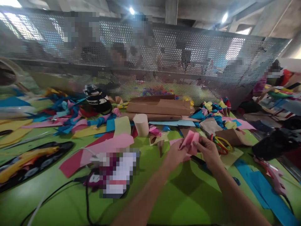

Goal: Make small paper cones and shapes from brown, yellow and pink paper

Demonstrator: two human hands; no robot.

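A folded piece of pink paper [191, 141] is held up between my two hands, over the green table [150, 175]. My left hand [176, 152] grips its left side. On the right edge, the thumb and fingers of my right hand [208, 149] pinch the paper. Below the hands lies a dark, slim object, partly hidden. A small brown paper cone [161, 148] stands left of my left hand. Yellow and red rings, perhaps scissor handles [223, 144], lie just beyond my right hand.
A pink glue gun [274, 175] rests on blue paper strips [261, 188] at the right. Cables and a blurred-out phone [121, 175] lie at the left. Behind are a cream paper roll [141, 125], brown paper [160, 106], coloured scraps and a perforated metal screen [169, 59]. People are beyond.
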